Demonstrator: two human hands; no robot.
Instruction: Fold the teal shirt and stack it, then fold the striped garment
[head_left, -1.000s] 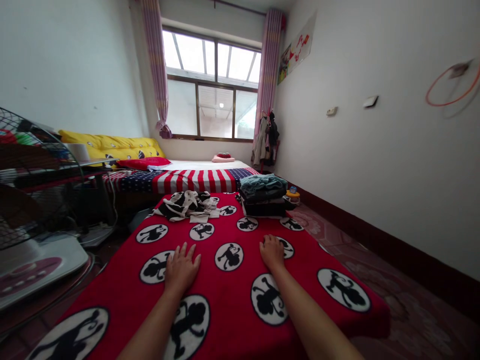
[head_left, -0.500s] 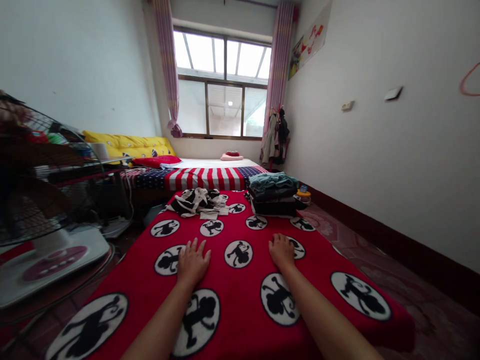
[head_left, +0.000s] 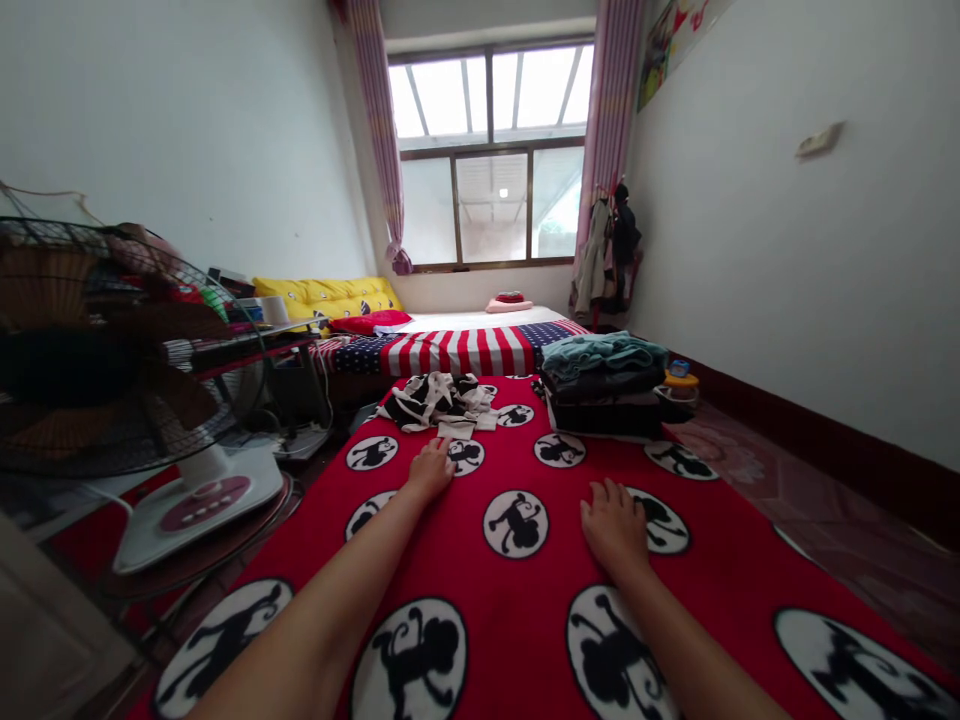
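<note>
My left hand (head_left: 433, 467) reaches forward over the red blanket (head_left: 517, 620), its fingers stretched out just short of a crumpled black-and-white garment (head_left: 435, 402). Nothing shows in that hand. Lying flat on the same blanket, which is printed with black monkey figures in white circles, is my right hand (head_left: 616, 520); its fingers are slightly spread and it holds nothing. Beyond it, at the far right end of the blanket, rests a stack of folded clothes (head_left: 604, 385), teal on top and dark below.
At the left a fan (head_left: 217, 500) stands on a round stool, beside a cluttered table (head_left: 289, 330). A bed with a striped, starred cover (head_left: 465, 350) lies under the window. A yellow-lidded container (head_left: 681, 385) sits behind the clothes stack. Clothes (head_left: 600, 250) hang near the right curtain.
My left hand has moved forward from the blanket's middle to near the crumpled garment. My right hand stays flat on the blanket. The view has turned a little left.
</note>
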